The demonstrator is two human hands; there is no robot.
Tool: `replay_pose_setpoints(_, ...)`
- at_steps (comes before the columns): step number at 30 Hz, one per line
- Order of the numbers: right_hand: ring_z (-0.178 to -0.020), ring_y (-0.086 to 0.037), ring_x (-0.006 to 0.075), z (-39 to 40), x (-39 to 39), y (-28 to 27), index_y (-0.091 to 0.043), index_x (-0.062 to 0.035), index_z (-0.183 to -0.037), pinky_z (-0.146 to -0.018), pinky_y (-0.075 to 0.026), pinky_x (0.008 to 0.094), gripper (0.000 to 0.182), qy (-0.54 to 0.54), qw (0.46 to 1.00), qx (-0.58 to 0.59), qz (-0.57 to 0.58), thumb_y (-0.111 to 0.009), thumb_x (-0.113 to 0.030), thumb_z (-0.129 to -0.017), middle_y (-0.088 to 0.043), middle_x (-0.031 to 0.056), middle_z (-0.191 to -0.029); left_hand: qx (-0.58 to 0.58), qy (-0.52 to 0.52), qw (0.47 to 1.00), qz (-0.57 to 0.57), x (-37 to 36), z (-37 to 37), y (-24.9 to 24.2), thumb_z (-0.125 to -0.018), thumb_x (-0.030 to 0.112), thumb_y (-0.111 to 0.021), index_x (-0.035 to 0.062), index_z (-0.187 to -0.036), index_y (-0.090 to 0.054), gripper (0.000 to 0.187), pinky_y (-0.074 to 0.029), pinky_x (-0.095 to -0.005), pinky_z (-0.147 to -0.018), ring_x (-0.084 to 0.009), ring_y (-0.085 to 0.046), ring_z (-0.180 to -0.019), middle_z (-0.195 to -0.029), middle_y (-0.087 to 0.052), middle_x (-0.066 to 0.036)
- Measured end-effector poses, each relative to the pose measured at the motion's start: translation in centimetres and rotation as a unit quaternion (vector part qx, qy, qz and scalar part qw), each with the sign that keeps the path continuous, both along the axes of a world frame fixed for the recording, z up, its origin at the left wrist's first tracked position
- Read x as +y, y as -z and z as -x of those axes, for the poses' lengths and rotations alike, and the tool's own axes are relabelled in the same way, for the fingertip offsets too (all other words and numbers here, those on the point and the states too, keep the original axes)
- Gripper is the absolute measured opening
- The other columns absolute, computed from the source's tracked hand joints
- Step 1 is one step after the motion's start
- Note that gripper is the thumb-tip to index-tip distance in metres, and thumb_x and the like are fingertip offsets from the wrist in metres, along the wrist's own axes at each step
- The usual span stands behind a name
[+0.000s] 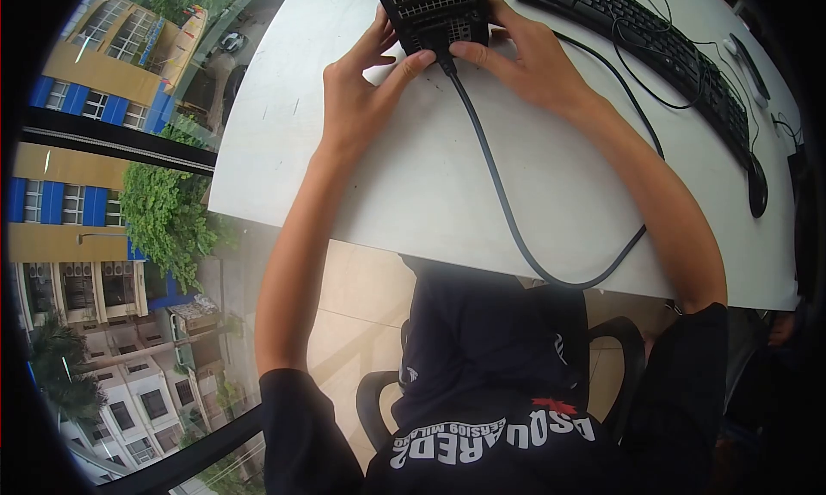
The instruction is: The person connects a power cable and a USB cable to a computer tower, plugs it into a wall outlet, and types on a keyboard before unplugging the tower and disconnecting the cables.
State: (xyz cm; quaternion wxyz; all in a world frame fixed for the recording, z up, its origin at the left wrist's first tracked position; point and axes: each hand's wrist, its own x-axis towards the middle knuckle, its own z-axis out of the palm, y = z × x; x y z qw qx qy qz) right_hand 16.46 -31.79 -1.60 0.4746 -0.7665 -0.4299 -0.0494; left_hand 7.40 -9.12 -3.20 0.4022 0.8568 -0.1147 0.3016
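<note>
At the top of the head view stands a black computer tower (437, 17), its slotted, ported face turned toward me and its upper part cut off by the frame. My left hand (372, 69) grips its left side, the thumb at the lower edge and the fingers partly hidden behind it. Around the right side my right hand (525, 52) is closed, with its thumb beside the plug. A thick black power cable (486, 146) runs from the plug at the tower's lower edge, loops over the table's front edge and back up past my right forearm.
The tower rests on a white table (404, 185). On the right lie a black keyboard (641, 47), a black mouse (757, 187), a dark slim object (748, 69) and tangled thin cables. A window (112, 159) borders the left; a chair (379, 400) is beneath me.
</note>
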Motion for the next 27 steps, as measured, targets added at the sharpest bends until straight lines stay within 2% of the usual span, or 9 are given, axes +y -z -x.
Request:
replay_pose_setpoints(4, -0.106, -0.07, 0.0311, -0.08, -0.2, -0.12, -0.05, 0.0081, -0.146, -0.092, -0.056, 0.0407, 0.067, -0.017, 0.999, 0.026, 0.012, -0.076, -0.03, -0.097, -0.07, 0.0245, -0.126, -0.003, 0.02, 1.0, 0.01, 0.2, -0.07, 0.17, -0.086, 0.024, -0.09, -0.0056, -0.154, -0.048, 0.085, -0.06, -0.0398, -0.098, -0.0333, -0.065, -0.132, -0.14, -0.067, -0.024)
replay_pose_setpoints(10, -0.103, -0.068, 0.0295, -0.25, -0.23, 0.21, -0.05, 0.008, -0.146, -0.089, -0.055, 0.0395, 0.066, -0.013, 1.0, -0.017, 0.015, -0.077, -0.027, -0.096, -0.07, 0.0239, -0.122, -0.014, 0.032, 0.999, -0.002, 0.34, -0.05, 0.3, -0.088, 0.021, -0.088, -0.0057, -0.155, -0.047, 0.083, -0.059, -0.0393, -0.098, -0.033, -0.065, -0.133, -0.139, -0.068, -0.024)
replay_pose_setpoints(19, -0.1, -0.068, 0.0292, 0.06, -0.28, 0.17, -0.047, 0.0075, -0.148, -0.089, -0.055, 0.0396, 0.067, -0.012, 0.999, -0.049, 0.016, -0.075, -0.024, -0.097, -0.07, 0.023, -0.117, -0.036, 0.008, 0.996, -0.081, -0.12, 0.26, 0.4, -0.094, 0.02, -0.083, -0.0056, -0.157, -0.044, 0.078, -0.061, -0.0378, -0.09, -0.0353, -0.067, -0.13, -0.134, -0.07, -0.026)
replay_pose_setpoints(27, -0.101, -0.07, 0.0293, 0.05, -0.32, 0.09, -0.052, 0.0075, -0.142, -0.091, -0.056, 0.0398, 0.059, -0.028, 0.999, -0.042, 0.02, -0.076, -0.019, -0.094, -0.072, 0.022, -0.116, -0.041, 0.024, 0.997, -0.066, 0.03, 0.08, 0.49, -0.094, 0.02, -0.082, -0.0045, -0.157, -0.045, 0.077, -0.06, -0.0392, -0.09, -0.0352, -0.067, -0.129, -0.133, -0.07, -0.026)
